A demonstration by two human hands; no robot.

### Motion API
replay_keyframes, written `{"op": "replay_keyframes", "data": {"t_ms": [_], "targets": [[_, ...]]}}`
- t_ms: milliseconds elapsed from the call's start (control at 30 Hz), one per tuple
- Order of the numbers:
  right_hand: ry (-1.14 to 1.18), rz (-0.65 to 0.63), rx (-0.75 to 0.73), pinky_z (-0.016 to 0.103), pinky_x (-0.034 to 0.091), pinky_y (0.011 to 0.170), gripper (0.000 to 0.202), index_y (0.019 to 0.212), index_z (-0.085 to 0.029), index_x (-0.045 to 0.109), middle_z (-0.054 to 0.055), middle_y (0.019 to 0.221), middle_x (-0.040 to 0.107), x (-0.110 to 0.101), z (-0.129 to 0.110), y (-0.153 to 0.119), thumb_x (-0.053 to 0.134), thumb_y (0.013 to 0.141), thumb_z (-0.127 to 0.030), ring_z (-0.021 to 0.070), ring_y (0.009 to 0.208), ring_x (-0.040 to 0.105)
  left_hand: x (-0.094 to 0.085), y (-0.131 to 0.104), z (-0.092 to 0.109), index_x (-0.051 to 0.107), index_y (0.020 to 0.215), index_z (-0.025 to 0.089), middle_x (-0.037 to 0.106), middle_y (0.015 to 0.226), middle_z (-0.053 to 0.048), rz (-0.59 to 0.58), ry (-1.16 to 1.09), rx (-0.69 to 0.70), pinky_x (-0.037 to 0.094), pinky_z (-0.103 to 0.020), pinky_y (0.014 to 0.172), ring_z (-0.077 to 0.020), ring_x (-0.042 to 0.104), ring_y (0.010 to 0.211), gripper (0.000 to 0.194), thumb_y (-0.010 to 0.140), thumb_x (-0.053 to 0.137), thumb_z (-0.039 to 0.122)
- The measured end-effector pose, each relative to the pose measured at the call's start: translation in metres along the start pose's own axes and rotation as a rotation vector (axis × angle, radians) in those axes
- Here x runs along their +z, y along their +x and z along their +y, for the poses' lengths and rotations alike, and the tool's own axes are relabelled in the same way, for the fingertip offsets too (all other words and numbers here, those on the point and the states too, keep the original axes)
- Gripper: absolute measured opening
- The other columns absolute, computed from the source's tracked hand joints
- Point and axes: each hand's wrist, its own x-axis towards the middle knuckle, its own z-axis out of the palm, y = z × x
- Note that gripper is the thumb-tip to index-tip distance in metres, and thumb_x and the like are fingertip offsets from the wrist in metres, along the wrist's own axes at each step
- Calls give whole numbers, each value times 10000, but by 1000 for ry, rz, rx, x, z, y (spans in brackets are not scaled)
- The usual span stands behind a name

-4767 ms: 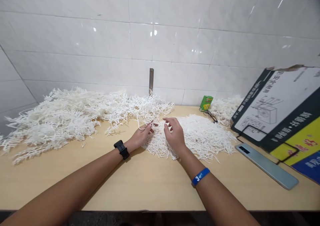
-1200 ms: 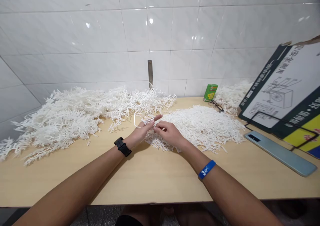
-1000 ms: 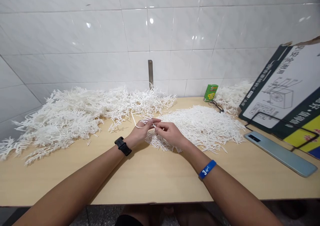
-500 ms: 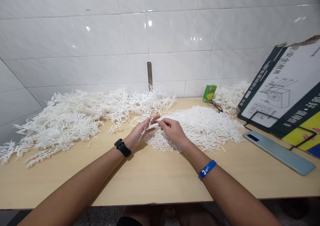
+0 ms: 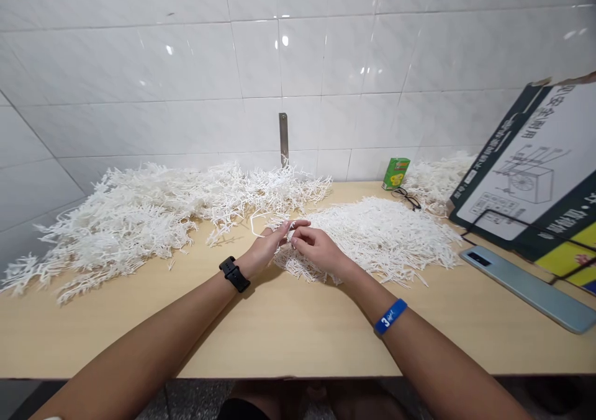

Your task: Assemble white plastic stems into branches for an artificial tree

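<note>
Tangled white heap [image 5: 139, 215] at left, strands overlapping, single pieces hard to separate. Left forearm cut off at bottom; black watch [image 5: 234, 274] on wrist. White strand [image 5: 252, 224] loops out by left hand [image 5: 266, 249], held between thumb and fingers, other end hidden in the grasp. Right hand [image 5: 319, 247]: fingertips narrow, bunched against the left fingers; can't tell if they grip the strand too. Loose white pile [image 5: 391, 240] partly behind right hand. Green box [image 5: 395, 174] next. Small white pile [image 5: 437, 181] partly hidden by carton [image 5: 521, 172], cut off at right. Phone [image 5: 531, 290] lies before it.
</note>
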Motion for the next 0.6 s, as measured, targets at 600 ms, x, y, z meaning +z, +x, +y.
{"op": "replay_keyframes", "data": {"t_ms": [600], "targets": [[-177, 251, 41, 272, 315, 586, 346, 660, -193, 568, -36, 586, 472, -7, 5, -2, 584, 874, -463, 131, 589, 426, -8, 5, 0, 627, 1289, 288, 438, 1551, -48, 6, -183, 9, 349, -469, 1126, -285, 430, 1380, 490, 948, 449, 591]]}}
